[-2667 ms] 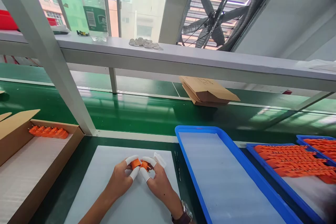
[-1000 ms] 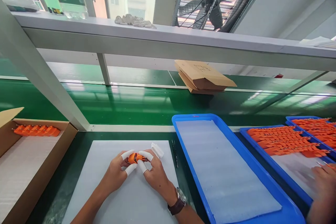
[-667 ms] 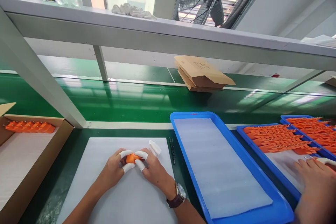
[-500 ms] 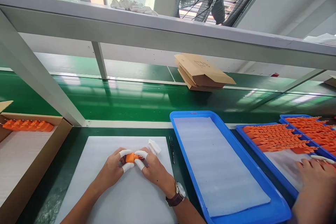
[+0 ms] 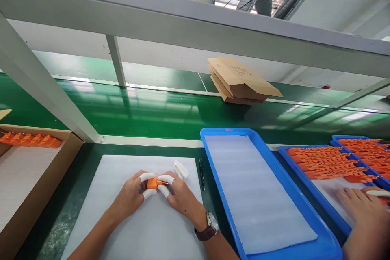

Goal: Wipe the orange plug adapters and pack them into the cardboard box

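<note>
Step in hand, as judged: two-handed handling of one small orange part [image 5: 152,183] over the white mat [image 5: 137,235], the left hand [image 5: 129,196] pinching its blocky end and the right hand [image 5: 182,198] closed on the narrower end, thumbs and forefingers capped in white finger cots [image 5: 146,177]; next move seems to call for steady, aligned pinches. Part reads bright orange, boxy at left, with thin dark bits at right; covered by fingers, so whether one piece or two, cannot tell

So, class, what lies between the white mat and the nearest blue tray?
In the head view, a slim dark tool lies on the dark green tabletop; lower down, the person's right forearm crosses the gap.
</note>
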The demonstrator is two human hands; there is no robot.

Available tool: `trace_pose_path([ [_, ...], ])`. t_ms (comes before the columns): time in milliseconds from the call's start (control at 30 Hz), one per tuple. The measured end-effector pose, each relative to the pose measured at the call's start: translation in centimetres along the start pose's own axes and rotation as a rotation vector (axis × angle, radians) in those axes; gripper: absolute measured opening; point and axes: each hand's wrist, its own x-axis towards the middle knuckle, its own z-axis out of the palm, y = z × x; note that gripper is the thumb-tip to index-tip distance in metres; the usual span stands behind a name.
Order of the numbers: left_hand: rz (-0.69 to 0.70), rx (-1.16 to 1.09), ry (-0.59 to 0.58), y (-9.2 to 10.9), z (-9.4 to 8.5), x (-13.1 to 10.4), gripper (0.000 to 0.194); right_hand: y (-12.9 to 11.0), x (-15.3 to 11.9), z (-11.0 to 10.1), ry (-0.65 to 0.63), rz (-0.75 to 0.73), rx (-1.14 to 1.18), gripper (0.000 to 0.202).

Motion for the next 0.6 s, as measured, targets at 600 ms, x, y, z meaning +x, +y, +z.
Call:
trace_pose_path([
  [600, 0.029, -0.016, 0.005, -0.46, 0.32, -0.02, 0.031, 0.83, 0.27, 0.08, -0.002, -0.054, -0.027, 0.037],
])
